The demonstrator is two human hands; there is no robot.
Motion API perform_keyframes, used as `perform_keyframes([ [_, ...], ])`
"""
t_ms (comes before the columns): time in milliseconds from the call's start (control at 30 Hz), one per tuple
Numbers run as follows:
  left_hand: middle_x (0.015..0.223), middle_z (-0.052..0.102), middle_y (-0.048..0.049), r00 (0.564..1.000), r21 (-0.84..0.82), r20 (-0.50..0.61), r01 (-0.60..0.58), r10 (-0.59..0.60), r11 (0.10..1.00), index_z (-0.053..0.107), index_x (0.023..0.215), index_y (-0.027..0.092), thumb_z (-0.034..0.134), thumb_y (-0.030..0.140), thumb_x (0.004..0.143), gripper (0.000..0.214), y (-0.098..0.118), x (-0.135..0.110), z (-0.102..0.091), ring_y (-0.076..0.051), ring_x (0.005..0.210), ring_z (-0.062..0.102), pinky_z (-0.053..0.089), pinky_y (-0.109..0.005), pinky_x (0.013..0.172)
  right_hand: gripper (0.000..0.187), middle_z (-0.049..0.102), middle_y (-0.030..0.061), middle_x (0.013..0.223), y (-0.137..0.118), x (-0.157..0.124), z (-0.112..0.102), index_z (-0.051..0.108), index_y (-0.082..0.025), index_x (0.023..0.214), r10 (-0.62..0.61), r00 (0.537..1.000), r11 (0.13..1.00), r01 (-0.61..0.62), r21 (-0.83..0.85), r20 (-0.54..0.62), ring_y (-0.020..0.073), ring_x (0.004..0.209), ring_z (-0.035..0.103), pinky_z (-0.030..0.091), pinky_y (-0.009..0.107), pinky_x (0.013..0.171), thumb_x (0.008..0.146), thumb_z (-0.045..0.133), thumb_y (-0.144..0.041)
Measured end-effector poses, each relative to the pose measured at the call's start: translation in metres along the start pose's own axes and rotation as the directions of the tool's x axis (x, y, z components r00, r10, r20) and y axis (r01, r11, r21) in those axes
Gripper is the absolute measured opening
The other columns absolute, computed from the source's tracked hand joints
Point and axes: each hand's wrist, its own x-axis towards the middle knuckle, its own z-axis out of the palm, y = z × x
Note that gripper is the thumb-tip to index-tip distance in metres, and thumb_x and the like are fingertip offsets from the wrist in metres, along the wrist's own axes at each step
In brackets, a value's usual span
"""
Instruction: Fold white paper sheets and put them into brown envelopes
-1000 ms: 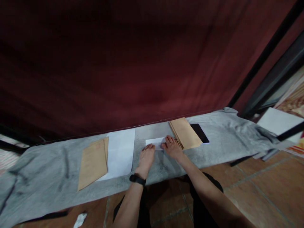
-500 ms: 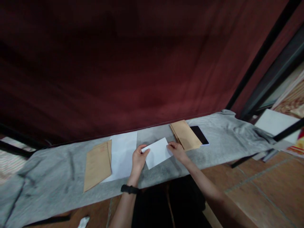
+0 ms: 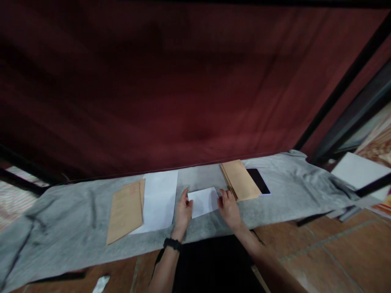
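A small folded white paper point(image 3: 203, 201) lies flat on the grey cloth point(image 3: 76, 228) in front of me. My left hand point(image 3: 183, 212), with a black wristband, rests at the paper's left edge, fingers stretched out along it. My right hand point(image 3: 228, 207) lies at the paper's right edge, fingers extended and touching it. Just right of my right hand sits a stack of brown envelopes point(image 3: 240, 179).
A larger white sheet point(image 3: 160, 199) and a brown envelope point(image 3: 126, 210) lie to the left on the cloth. A dark tablet point(image 3: 259, 180) sits behind the envelope stack. A dark red curtain hangs behind. Tiled floor lies below, with a crumpled white scrap point(image 3: 101, 283).
The white paper was lifted and tilted between both hands half a second ago; now it lies flat on the cloth with both hands at its edges.
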Motion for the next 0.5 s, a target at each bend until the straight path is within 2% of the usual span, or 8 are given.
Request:
perform_keyframes([
  [100,0.073,0.059,0.0027,1.000,0.045,0.022,0.017,-0.018,0.999,0.051,0.141,0.016,0.059,0.013,0.083,0.059,0.000,0.003,0.003,-0.015,0.062,0.056,0.048,-0.029,0.065,0.044,0.058,0.0156,0.140,-0.006,-0.005,0.005,0.052,-0.017,0.141,-0.190,0.982,0.980,0.190,-0.053,0.015,0.0270,0.130,0.053,0.048,0.045,0.105,0.099,0.041,-0.025],
  [200,0.078,0.063,-0.0005,1.000,0.081,-0.004,0.014,-0.014,0.997,0.052,0.141,0.014,0.057,0.012,0.083,0.058,0.001,0.006,0.008,-0.017,0.067,0.060,0.052,-0.032,0.070,0.048,0.047,0.0124,0.153,-0.016,-0.009,0.017,0.047,-0.016,0.148,-0.284,0.949,0.951,0.297,-0.086,0.135,0.0247,0.142,0.042,0.040,0.044,0.114,0.103,0.036,-0.028],
  [333,0.095,0.069,-0.0050,0.999,0.082,-0.047,0.000,0.004,0.997,0.055,0.137,0.018,0.057,0.011,0.082,0.056,0.008,0.006,0.013,-0.019,0.084,0.066,0.054,-0.037,0.084,0.049,0.037,0.0101,0.160,-0.026,-0.015,0.028,0.047,-0.020,0.149,-0.243,0.930,0.937,0.299,-0.181,0.277,0.0253,0.147,0.035,0.029,0.046,0.120,0.104,0.037,-0.035],
  [433,0.110,0.068,-0.0072,0.996,0.098,-0.089,-0.008,0.017,0.995,0.058,0.134,0.021,0.060,0.015,0.082,0.052,0.013,-0.005,0.014,-0.022,0.100,0.066,0.052,-0.039,0.095,0.051,0.033,0.0110,0.162,-0.025,-0.019,0.032,0.045,-0.022,0.151,-0.184,0.947,0.937,0.250,-0.245,0.264,0.0267,0.148,0.033,0.027,0.047,0.120,0.104,0.040,-0.039],
  [500,0.116,0.066,-0.0085,0.995,0.124,-0.096,-0.002,0.014,0.992,0.059,0.132,0.021,0.062,0.017,0.081,0.051,0.014,-0.017,0.014,-0.023,0.105,0.065,0.052,-0.039,0.096,0.052,0.032,0.0114,0.162,-0.023,-0.021,0.034,0.043,-0.022,0.152,-0.174,0.959,0.936,0.232,-0.264,0.225,0.0276,0.148,0.034,0.028,0.049,0.119,0.102,0.042,-0.038],
])
